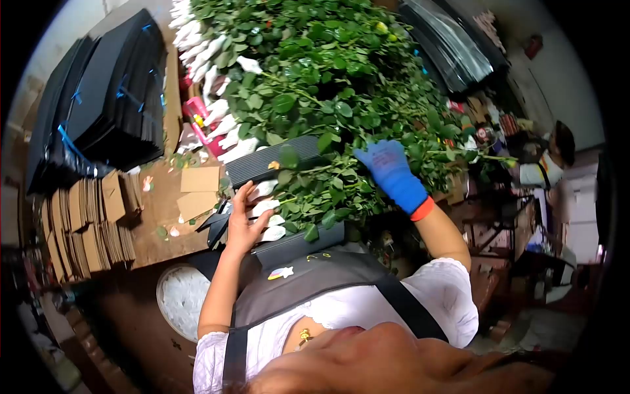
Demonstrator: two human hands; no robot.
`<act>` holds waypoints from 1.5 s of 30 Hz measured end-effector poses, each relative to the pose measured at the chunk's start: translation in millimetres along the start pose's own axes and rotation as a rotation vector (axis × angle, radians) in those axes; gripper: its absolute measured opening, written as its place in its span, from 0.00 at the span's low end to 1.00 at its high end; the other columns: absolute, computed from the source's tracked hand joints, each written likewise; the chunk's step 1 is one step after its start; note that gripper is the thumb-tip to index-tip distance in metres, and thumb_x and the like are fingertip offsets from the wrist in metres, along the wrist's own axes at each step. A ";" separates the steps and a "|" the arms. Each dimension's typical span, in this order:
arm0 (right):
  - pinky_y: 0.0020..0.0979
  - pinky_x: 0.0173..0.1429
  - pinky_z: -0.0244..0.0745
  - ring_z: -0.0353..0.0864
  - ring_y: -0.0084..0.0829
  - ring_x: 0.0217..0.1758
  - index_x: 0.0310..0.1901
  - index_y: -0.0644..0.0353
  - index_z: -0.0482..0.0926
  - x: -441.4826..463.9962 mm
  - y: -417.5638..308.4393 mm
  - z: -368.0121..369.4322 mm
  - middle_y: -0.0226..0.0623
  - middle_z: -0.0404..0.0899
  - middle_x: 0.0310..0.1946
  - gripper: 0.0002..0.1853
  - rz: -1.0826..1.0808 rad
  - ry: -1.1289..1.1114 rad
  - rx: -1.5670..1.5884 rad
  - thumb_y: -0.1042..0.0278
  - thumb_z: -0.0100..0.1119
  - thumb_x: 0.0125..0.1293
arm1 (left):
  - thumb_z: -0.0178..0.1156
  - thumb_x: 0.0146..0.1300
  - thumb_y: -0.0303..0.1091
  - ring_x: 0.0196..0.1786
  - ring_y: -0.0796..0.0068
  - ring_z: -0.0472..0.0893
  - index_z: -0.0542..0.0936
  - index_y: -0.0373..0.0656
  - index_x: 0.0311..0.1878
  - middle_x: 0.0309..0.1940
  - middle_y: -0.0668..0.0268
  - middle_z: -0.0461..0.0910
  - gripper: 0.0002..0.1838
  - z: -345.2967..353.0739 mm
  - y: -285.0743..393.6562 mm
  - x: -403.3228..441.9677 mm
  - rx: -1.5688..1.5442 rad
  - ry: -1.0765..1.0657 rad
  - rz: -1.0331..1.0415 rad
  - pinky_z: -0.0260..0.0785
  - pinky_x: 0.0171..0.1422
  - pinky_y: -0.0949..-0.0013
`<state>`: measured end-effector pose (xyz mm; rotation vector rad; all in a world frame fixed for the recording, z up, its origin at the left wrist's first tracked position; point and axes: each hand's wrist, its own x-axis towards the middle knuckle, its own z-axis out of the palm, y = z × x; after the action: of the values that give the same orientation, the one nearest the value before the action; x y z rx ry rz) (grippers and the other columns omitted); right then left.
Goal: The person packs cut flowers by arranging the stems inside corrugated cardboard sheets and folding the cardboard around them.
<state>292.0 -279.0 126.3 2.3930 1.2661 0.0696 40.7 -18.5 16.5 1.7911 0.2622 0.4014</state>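
My bare left hand (244, 222) rests with spread fingers at the white-covered flower heads (273, 232) of a leafy bunch. Over the stems and leaves of that bunch (328, 190) lies my right hand (392, 172), in a blue glove with an orange cuff; its thumb is apart and its fingertips partly sink into the foliage. Dark corrugated sheets flank the bunch: one sheet (262, 165) on the far side, another (298, 245) against my apron. A black tool (215, 224) lies beside my left wrist, its kind unclear.
A large heap of leafy stems (315, 72) with white-covered heads fills the table's far side. Cardboard pieces (88, 220) and stacked black sheets (115, 92) stand left; more black sheets (453, 46) are back right. A round white lid-like thing (182, 301) sits below. Another person (551, 161) is at right.
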 end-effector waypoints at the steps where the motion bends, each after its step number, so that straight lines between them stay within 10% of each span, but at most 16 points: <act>1: 0.40 0.40 0.75 0.86 0.36 0.42 0.50 0.40 0.81 0.2 -4.7 1.6 0.31 0.83 0.36 0.13 0.020 -0.037 0.033 0.69 0.55 0.68 | 0.72 0.62 0.27 0.66 0.58 0.79 0.63 0.50 0.76 0.67 0.52 0.72 0.42 -1.0 14.9 1.5 -0.016 -0.023 -0.085 0.74 0.67 0.58; 8: 0.42 0.47 0.81 0.86 0.44 0.44 0.56 0.43 0.80 -20.7 -1.1 15.3 0.37 0.85 0.41 0.15 -0.034 0.075 0.380 0.63 0.59 0.68 | 0.69 0.64 0.30 0.63 0.55 0.77 0.74 0.46 0.68 0.64 0.53 0.70 0.29 -8.1 26.7 9.9 0.335 -0.133 0.034 0.74 0.64 0.59; 13: 0.44 0.52 0.80 0.85 0.46 0.48 0.59 0.47 0.79 41.4 6.6 -11.2 0.41 0.85 0.47 0.21 0.202 0.792 0.736 0.54 0.62 0.67 | 0.70 0.63 0.29 0.63 0.57 0.75 0.67 0.36 0.71 0.63 0.53 0.71 0.35 -7.8 15.5 8.7 0.218 -0.128 -0.040 0.70 0.67 0.61; 18: 0.42 0.53 0.80 0.85 0.45 0.50 0.63 0.47 0.76 110.2 -12.2 53.9 0.40 0.84 0.49 0.23 0.299 0.231 0.707 0.64 0.62 0.65 | 0.67 0.66 0.30 0.62 0.62 0.74 0.67 0.37 0.72 0.62 0.57 0.70 0.33 -8.2 15.5 8.3 0.262 -0.137 -0.026 0.70 0.65 0.62; 23: 0.41 0.54 0.78 0.82 0.40 0.49 0.60 0.44 0.79 59.7 -28.3 -6.7 0.33 0.82 0.47 0.26 0.121 0.770 0.671 0.76 0.61 0.58 | 0.66 0.65 0.28 0.60 0.64 0.74 0.68 0.39 0.71 0.60 0.60 0.71 0.32 -5.3 21.0 8.4 0.293 -0.125 -0.002 0.71 0.64 0.64; 29: 0.41 0.55 0.77 0.81 0.39 0.49 0.54 0.44 0.83 21.4 41.8 27.7 0.31 0.84 0.46 0.24 0.066 0.848 0.405 0.80 0.58 0.57 | 0.67 0.65 0.30 0.64 0.59 0.74 0.68 0.37 0.71 0.64 0.55 0.71 0.32 -8.7 14.9 5.4 0.260 -0.140 -0.044 0.69 0.68 0.60; 36: 0.45 0.68 0.73 0.78 0.43 0.60 0.58 0.42 0.82 -20.0 37.6 -3.7 0.31 0.82 0.54 0.34 0.059 0.644 0.528 0.87 0.56 0.50 | 0.66 0.66 0.28 0.64 0.66 0.73 0.66 0.40 0.73 0.64 0.61 0.69 0.33 -5.5 11.0 1.9 0.002 -0.130 -0.262 0.73 0.65 0.64; 45: 0.45 0.73 0.68 0.74 0.43 0.65 0.62 0.42 0.79 23.4 54.0 11.5 0.33 0.79 0.60 0.30 0.083 0.445 0.329 0.80 0.59 0.57 | 0.69 0.63 0.31 0.65 0.55 0.73 0.67 0.38 0.72 0.62 0.52 0.71 0.35 -7.1 20.8 8.8 0.245 -0.129 -0.034 0.66 0.71 0.60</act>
<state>350.4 -290.9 133.6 2.8199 1.4611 0.4766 45.2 -14.1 39.3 2.0408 0.2588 0.2352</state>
